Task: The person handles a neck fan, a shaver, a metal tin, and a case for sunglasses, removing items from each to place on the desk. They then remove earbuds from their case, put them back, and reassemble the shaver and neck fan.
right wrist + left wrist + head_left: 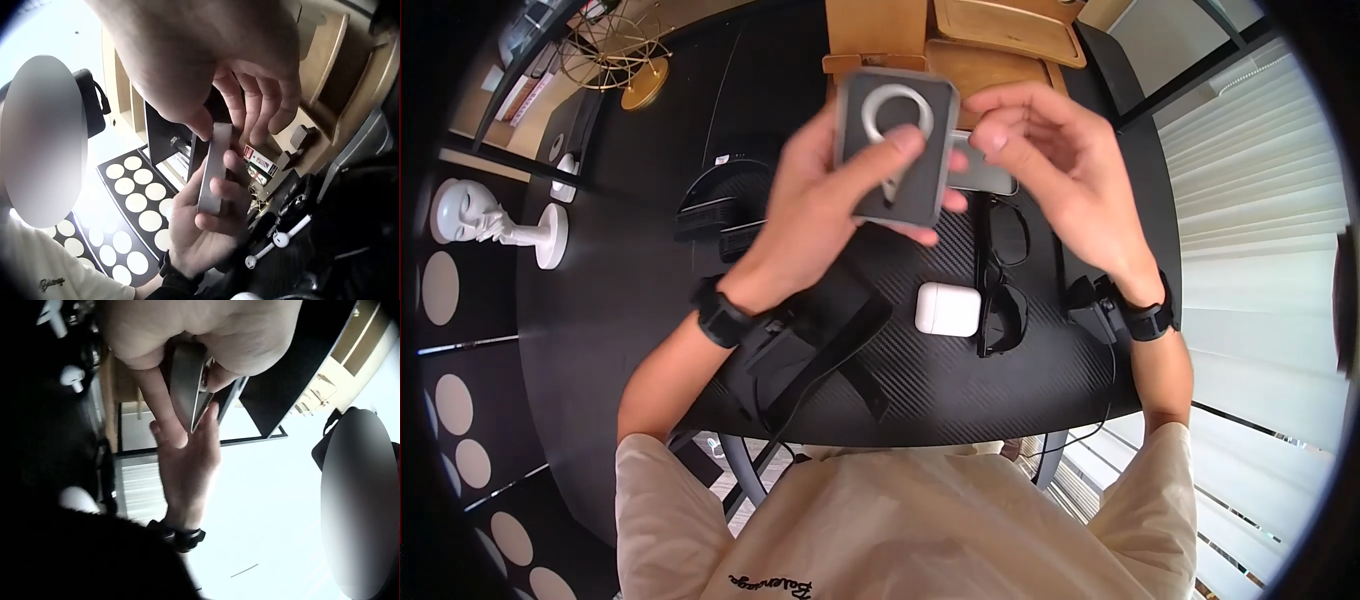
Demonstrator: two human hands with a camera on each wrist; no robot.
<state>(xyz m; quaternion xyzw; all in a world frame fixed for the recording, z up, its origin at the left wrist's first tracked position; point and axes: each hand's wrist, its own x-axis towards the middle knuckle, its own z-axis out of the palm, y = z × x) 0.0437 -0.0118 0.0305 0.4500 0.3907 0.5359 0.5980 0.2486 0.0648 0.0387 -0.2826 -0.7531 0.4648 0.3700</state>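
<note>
My left hand holds a flat grey rectangular slab with rounded corners, its face marked with a silver ring and a short bar. The thumb lies across that face while the other fingers wrap behind, their tips showing past the right edge. Seen edge-on in the right wrist view, the slab stands almost upright in the left hand. My right hand is raised close beside the slab's upper right corner, its fingers loosely bent. Under the hands, a grey phone-like object is partly hidden.
A white earbud case lies beside dark sunglasses on the black table. Wooden trays stand at the back. White earbuds show in the right wrist view. A white face sculpture is at the left.
</note>
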